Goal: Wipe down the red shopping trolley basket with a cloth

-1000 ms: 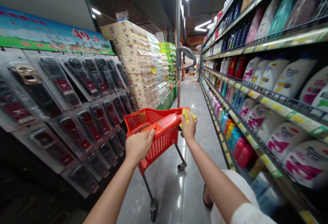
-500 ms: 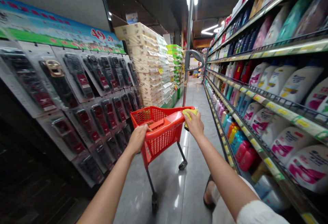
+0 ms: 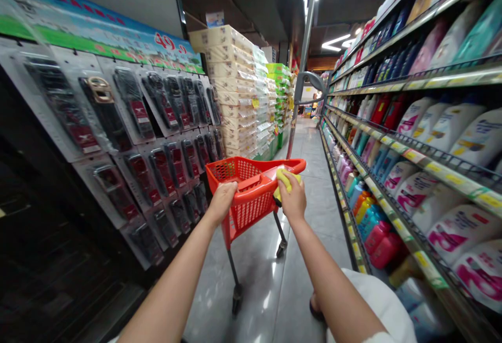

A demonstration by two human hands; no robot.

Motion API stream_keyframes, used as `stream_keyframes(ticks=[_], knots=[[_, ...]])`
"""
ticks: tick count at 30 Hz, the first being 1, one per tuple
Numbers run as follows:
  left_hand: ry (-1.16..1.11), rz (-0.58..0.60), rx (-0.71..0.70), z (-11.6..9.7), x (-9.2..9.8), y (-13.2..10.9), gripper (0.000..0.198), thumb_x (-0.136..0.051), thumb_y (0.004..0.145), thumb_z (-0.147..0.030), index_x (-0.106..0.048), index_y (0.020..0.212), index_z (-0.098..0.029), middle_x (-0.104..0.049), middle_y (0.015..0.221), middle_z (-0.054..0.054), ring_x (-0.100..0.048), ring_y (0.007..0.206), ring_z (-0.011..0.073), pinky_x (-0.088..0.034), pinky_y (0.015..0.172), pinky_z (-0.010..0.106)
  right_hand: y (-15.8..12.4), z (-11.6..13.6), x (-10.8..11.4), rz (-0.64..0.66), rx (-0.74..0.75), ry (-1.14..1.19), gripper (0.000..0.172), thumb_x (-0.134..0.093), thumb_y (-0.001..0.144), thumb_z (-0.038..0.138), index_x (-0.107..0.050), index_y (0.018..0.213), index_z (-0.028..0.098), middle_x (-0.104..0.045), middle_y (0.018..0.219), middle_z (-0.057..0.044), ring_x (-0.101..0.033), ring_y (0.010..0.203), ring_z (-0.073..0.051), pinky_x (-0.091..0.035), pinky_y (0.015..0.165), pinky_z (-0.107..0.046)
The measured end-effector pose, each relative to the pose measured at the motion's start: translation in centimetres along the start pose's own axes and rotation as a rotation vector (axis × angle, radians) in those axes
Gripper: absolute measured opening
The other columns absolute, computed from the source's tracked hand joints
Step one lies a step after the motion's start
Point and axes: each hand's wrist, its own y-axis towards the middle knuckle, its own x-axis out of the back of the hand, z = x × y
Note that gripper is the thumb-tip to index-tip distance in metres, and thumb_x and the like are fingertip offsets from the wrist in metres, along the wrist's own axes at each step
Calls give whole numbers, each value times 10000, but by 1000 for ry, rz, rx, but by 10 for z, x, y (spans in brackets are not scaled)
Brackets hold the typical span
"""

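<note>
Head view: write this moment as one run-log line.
left hand: grips red shopping cart rim | right hand: presses yellow cloth on cart handle | right side: bottle shelf

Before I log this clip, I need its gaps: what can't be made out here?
All in the head view:
1. Bottom of the red cart: hidden by its own mesh wall.
2. The yellow cloth: mostly covered by the right hand.
3. The price tags: blurred, unreadable.
4. The far end of the aisle: too small.
</note>
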Motion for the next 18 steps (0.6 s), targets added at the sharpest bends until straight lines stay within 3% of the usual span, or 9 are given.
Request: stream_keyframes(ticks=[3,8,10,12,15,18], knots=[[-6,-20,4,-3,-9,2,472,-301,903,-490,-471,565,-207,-523,585,-3,-503,644,158,-402,704,288,-12,6,-7,-37,-34,13,389,-497,881,400,-622,1217,248,-545,1220,-105,-563,1019,-220,-463,893,-355],[11,-42,37,-12,-17,4,489,-295,904,-524,-487,588,-204,-522,609,-1,-494,658,160,-415,692,285,-71,17,-31,31,48,137,371,-501,891,399,-620,1216,268,-535,1228,-105,-563,1048,-223,-479,871,-342],[28,-42,61,-15,-15,3,496,-299,903,-536,-495,592,-203,-532,621,3,-503,668,164,-427,696,289,-73,9,-32,41,63,183,358,-516,883,397,-627,1203,280,-538,1217,-93,-566,1049,-214,-479,875,-336],[33,-21,80,-18,-12,1,514,-290,902,-556,-498,591,-203,-544,626,8,-514,674,170,-439,704,296,-53,-7,-26,-17,27,197,357,-516,876,391,-627,1193,272,-545,1213,-91,-560,1065,-211,-467,898,-338],[25,17,90,-21,-8,-3,539,-270,903,-582,-495,587,-208,-556,620,13,-514,667,176,-451,710,304,-2,-35,-11,-164,-102,178,410,-478,876,382,-597,1227,208,-557,1222,-123,-538,1108,-223,-436,944,-358],[26,29,93,-25,-9,-5,536,-264,908,-572,-496,588,-209,-564,628,17,-513,671,179,-449,730,311,35,-50,-1,-183,-158,155,461,-437,891,400,-575,1270,177,-557,1232,-142,-532,1120,-226,-410,982,-374]])
